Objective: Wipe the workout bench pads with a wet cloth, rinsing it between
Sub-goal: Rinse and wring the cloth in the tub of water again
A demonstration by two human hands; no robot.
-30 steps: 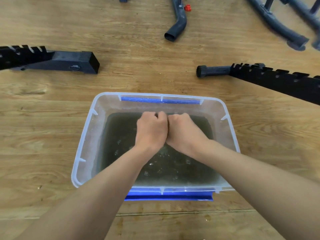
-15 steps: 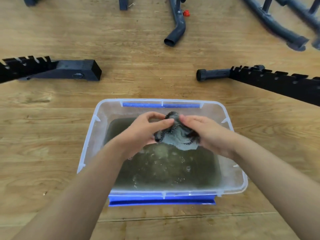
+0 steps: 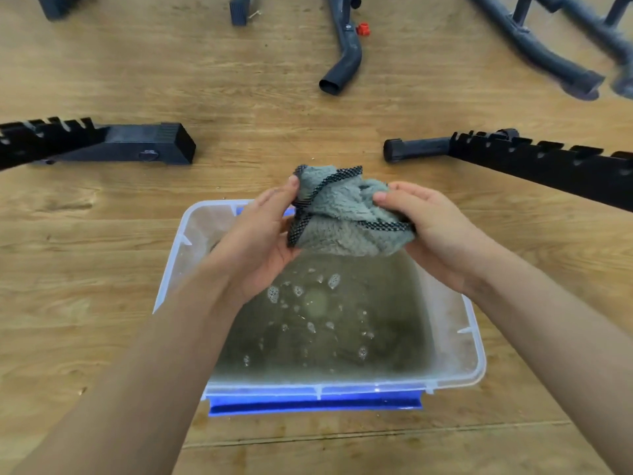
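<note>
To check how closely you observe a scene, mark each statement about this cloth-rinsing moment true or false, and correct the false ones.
1. Both hands hold the cloth above the water. True: the left hand and the right hand grip it from either side.
2. The cloth is plain white. False: it is grey-green and fluffy with a dark mesh edging.
3. The water in the tub is murky with some bubbles. True.
4. The tub stands on a tiled floor. False: it stands on a wooden floor.
5. A red knob shows on a frame tube at the top. True.
6. The tub is opaque black. False: it is clear plastic with blue handles.
</note>
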